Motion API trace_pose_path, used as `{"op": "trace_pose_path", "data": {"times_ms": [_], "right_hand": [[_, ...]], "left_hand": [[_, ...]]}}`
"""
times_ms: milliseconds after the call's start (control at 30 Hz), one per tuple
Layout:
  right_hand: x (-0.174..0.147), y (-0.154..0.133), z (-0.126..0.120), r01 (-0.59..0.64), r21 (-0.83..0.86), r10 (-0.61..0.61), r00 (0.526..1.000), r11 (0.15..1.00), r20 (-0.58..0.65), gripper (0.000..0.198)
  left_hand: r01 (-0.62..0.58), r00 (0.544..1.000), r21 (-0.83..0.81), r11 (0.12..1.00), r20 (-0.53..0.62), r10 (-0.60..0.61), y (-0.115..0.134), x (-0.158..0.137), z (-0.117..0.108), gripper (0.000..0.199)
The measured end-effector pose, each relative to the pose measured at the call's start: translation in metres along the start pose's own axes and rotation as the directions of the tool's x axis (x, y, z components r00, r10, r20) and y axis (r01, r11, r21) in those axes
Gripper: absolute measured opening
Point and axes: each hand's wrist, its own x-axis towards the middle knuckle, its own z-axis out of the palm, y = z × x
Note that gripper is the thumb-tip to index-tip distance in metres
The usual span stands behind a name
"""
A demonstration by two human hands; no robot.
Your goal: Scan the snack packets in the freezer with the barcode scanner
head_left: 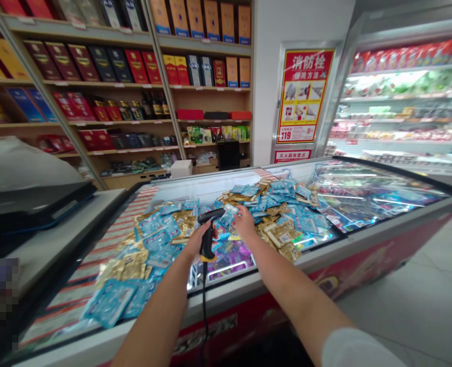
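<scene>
My left hand [199, 240] is closed around a black barcode scanner [207, 243] with a yellow-tipped handle, its cable hanging down over the freezer's front edge. Just right of the scanner's head, my right hand [245, 223] pinches a small blue packet [229, 214] by its edge. The packet faces the scanner at close range; I cannot tell whether they touch. Under and around both hands, blue packets [159, 239] and gold packets [128, 265] lie heaped on the glass lid of a chest freezer [226, 278]. Another heap of blue and gold packets [272, 204] spreads to the right.
Behind the freezer stand shelves [111, 86] of boxed bottles. A red fire-hydrant sign [304, 97] hangs on the wall, beside a lit refrigerated display [405, 107]. At the left a counter [65, 229] carries a black device [38, 204]. Floor tiles [413, 285] show at the right.
</scene>
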Motion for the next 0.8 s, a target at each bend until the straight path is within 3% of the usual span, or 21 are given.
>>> {"op": "trace_pose_path", "data": {"times_ms": [167,500,600,667,800], "right_hand": [[-0.003,-0.011,-0.006,0.005,-0.106,-0.009,0.999,0.994,-0.034,0.036],[-0.003,-0.009,-0.004,-0.009,-0.171,0.013,1.000,0.985,0.021,0.035],[-0.006,-0.013,-0.003,0.002,-0.165,0.020,0.992,0.986,0.127,0.032],[-0.009,-0.020,-0.005,0.080,-0.207,-0.030,0.972,0.975,0.234,0.029],[-0.017,-0.035,-0.010,0.343,-0.334,-0.150,0.860,0.878,0.489,0.027]], "left_hand": [[0.021,0.998,0.010,1.000,-0.067,-0.020,0.003,-0.002,0.001,0.045],[0.025,0.996,-0.082,0.996,-0.078,-0.032,0.004,-0.002,0.003,0.039],[0.032,0.996,-0.154,0.988,-0.076,-0.044,0.006,-0.003,0.004,0.034],[0.039,0.996,-0.200,0.979,-0.076,-0.056,0.008,-0.004,0.005,0.033],[0.094,0.994,-0.288,0.953,-0.025,-0.106,0.014,-0.010,0.012,0.034]]}}
